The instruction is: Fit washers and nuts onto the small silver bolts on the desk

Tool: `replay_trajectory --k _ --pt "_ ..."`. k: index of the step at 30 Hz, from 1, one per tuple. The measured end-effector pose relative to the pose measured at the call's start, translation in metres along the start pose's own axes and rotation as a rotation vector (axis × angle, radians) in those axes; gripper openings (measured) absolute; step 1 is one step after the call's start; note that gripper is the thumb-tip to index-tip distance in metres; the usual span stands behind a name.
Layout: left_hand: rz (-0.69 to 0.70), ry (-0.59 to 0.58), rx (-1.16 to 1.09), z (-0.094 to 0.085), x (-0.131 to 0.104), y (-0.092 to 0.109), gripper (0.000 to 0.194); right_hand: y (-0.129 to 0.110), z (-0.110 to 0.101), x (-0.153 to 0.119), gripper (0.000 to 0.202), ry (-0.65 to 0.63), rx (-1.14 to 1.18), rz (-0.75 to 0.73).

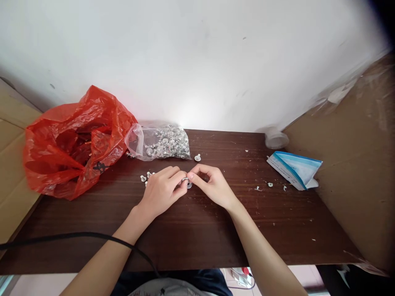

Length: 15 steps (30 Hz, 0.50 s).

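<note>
My left hand (163, 187) and my right hand (214, 187) meet over the middle of the table, both with fingers pinched. Between their fingertips is a small shiny metal part (185, 179), mostly hidden by the fingers. A round grey metal disc (189, 185) shows just below the pinch; whether it belongs to the same part I cannot tell. Several small silver screw-like pieces (143, 178) lie beside my left hand, partly behind it. One more wide-headed metal piece (198, 157) stands beyond my fingers. Behind them, a clear plastic bag (168, 142) lies full of similar pieces.
A red plastic bag (77, 144) sits open at the left. At the right are a blue-and-white packet (294, 168), a clear round container (277, 139) and scattered white scraps (270, 184). Cardboard (345, 156) flanks the brown table (197, 238); a black cable (77, 234) crosses my left forearm.
</note>
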<state>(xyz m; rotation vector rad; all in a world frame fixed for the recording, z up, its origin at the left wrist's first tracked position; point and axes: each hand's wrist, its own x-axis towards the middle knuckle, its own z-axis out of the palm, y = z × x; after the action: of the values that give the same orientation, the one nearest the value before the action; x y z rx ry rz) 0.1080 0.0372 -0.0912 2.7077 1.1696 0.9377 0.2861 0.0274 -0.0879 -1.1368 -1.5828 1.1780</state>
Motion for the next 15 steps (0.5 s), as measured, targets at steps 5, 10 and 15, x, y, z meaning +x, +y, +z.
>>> replay_trajectory --k 5,10,15 --pt "-0.022 0.021 0.044 -0.0012 0.001 -0.0012 0.019 0.0039 0.0001 0.001 0.026 -0.025 0.139 -0.04" --pt "-0.022 0.024 0.085 -0.0037 0.0017 -0.0013 0.021 0.0079 -0.0007 0.0031 0.031 -0.041 0.053 0.017" --pt "-0.054 0.046 0.096 -0.003 0.0007 -0.0024 0.017 0.0098 0.0018 0.0048 0.026 -0.07 0.215 -0.005"
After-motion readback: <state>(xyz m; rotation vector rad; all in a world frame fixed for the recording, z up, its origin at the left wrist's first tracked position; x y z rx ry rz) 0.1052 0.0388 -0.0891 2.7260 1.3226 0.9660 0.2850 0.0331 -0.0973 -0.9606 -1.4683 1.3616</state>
